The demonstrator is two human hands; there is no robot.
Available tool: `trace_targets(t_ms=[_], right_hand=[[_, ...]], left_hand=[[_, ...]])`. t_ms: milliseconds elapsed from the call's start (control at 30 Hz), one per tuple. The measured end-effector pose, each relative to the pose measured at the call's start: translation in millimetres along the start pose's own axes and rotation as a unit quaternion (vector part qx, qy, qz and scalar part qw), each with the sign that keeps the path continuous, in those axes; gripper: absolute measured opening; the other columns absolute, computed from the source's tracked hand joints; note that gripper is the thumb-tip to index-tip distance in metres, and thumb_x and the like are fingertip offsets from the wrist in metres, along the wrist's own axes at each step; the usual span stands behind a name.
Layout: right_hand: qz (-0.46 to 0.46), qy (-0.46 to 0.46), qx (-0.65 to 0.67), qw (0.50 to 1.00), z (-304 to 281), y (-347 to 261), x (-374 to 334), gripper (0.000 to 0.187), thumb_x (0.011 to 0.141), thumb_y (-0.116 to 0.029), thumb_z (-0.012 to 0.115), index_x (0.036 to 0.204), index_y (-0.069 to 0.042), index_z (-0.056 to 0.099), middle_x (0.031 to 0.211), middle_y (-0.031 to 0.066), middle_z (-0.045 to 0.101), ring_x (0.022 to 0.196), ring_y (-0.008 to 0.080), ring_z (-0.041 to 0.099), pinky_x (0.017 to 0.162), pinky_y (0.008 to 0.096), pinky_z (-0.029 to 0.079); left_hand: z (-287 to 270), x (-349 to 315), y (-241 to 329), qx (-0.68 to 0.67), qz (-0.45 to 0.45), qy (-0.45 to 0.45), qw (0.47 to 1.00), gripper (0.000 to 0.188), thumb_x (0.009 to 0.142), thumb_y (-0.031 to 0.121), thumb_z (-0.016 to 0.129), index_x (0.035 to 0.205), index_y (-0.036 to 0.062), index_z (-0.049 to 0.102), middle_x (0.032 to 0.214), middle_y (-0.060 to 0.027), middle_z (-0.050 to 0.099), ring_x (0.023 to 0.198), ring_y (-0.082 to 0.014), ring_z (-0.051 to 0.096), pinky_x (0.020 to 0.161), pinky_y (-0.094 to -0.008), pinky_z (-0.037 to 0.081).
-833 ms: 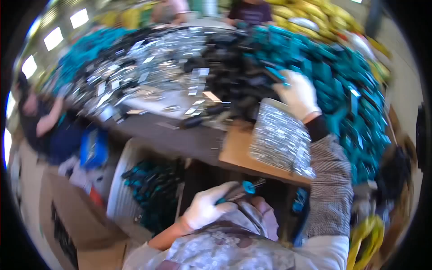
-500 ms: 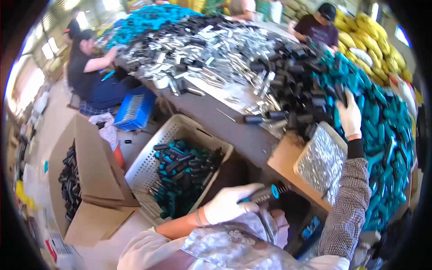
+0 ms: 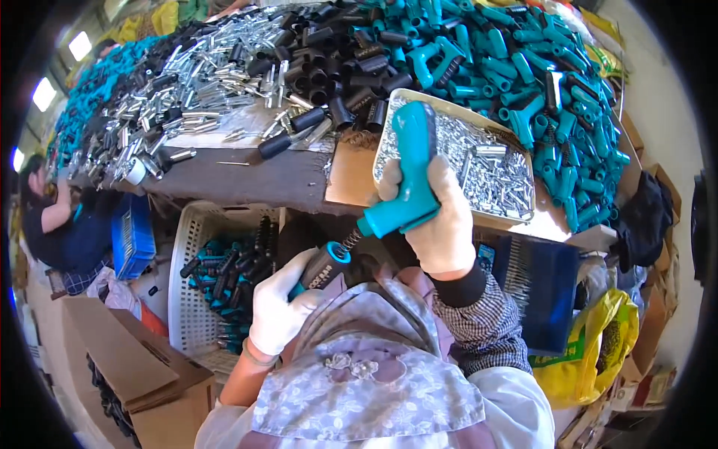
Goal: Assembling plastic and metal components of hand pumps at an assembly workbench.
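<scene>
My left hand [image 3: 277, 308], in a white glove, is closed around a black tube [image 3: 321, 272] with a teal ring at its upper end. A dark coil spring [image 3: 350, 240] sticks out of that ring, up and to the right. My right hand [image 3: 444, 228], also gloved, grips a teal pistol-shaped handle [image 3: 411, 142] with a dark strip along one side. The handle's short open end points down-left at the spring's tip. Whether the two touch, I cannot tell.
A cream tray [image 3: 529, 187] of small metal parts stands on the table behind my right hand. Around it lie heaps of teal handles [image 3: 493, 56], black tubes [image 3: 318, 67] and silver pieces [image 3: 198, 97]. Below left are a white basket [image 3: 182, 299] and a cardboard box [image 3: 179, 396].
My right hand has come from the heap of teal handles to in front of me, now with a teal handle. My left hand still holds the tube and spring. The view has turned right.
</scene>
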State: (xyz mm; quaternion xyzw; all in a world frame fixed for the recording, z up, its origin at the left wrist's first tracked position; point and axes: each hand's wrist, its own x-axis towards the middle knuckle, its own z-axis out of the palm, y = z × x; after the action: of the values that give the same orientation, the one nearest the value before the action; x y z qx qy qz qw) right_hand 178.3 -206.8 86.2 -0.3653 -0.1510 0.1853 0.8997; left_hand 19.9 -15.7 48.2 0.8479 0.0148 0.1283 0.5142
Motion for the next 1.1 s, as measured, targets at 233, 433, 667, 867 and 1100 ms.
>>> trace_targets(t_ms=[233, 433, 667, 867, 1100], right_hand=[[0.018, 0.005, 0.026, 1.0, -5, -2, -21, 0.046, 0.104, -0.049, 0.052, 0.122, -0.007, 0.058, 0.099, 0.0057, 0.06, 0.085, 0.0205, 0.059, 0.089, 0.0508, 0.051], [0.049, -0.098, -0.065, 0.992, -2, 6, -40, 0.057, 0.101, -0.063, 0.048, 0.118, -0.009, 0.057, 0.093, 0.0048, 0.056, 0.086, 0.021, 0.054, 0.092, 0.0468, 0.048], [0.266, -0.158, -0.301, 0.902, -23, -34, -58, 0.081, 0.083, -0.05, 0.079, 0.132, 0.011, 0.057, 0.116, 0.0201, 0.069, 0.099, 0.0261, 0.069, 0.089, 0.0404, 0.055], [-0.057, -0.36, -0.683, 0.632, -15, -25, -71, 0.041, 0.071, -0.013, 0.082, 0.111, -0.012, 0.073, 0.09, 0.0087, 0.068, 0.073, 0.0289, 0.067, 0.072, 0.0373, 0.056], [-0.371, -0.57, -0.623, 0.385, -29, -21, -70, 0.033, 0.083, -0.018, 0.065, 0.116, -0.02, 0.068, 0.094, 0.0049, 0.057, 0.081, 0.0203, 0.058, 0.076, 0.035, 0.053]], left_hand=[[-9, -4, 4, 0.067, -0.006, -0.079, 0.995, 0.059, 0.085, 0.032, 0.075, 0.136, 0.0074, 0.059, 0.114, -0.023, 0.069, 0.102, -0.0379, 0.069, 0.089, -0.0415, 0.054], [-20, -4, 9, 0.129, 0.045, -0.129, 0.982, 0.059, 0.086, 0.041, 0.071, 0.136, 0.0123, 0.06, 0.098, -0.0206, 0.069, 0.091, -0.04, 0.068, 0.081, -0.0459, 0.054], [-29, -8, 1, 0.13, 0.073, -0.154, 0.977, 0.058, 0.088, 0.039, 0.072, 0.138, 0.0122, 0.06, 0.099, -0.0186, 0.069, 0.089, -0.0382, 0.069, 0.08, -0.0426, 0.055], [-10, -12, -22, 0.052, 0.097, -0.252, 0.961, 0.055, 0.091, 0.034, 0.07, 0.138, 0.007, 0.06, 0.096, -0.0126, 0.071, 0.082, -0.031, 0.07, 0.078, -0.0388, 0.057], [-8, -10, -44, -0.149, -0.101, -0.477, 0.86, 0.047, 0.097, 0.033, 0.064, 0.135, 0.0056, 0.065, 0.075, -0.0003, 0.063, 0.059, -0.0065, 0.056, 0.051, -0.0239, 0.047]])
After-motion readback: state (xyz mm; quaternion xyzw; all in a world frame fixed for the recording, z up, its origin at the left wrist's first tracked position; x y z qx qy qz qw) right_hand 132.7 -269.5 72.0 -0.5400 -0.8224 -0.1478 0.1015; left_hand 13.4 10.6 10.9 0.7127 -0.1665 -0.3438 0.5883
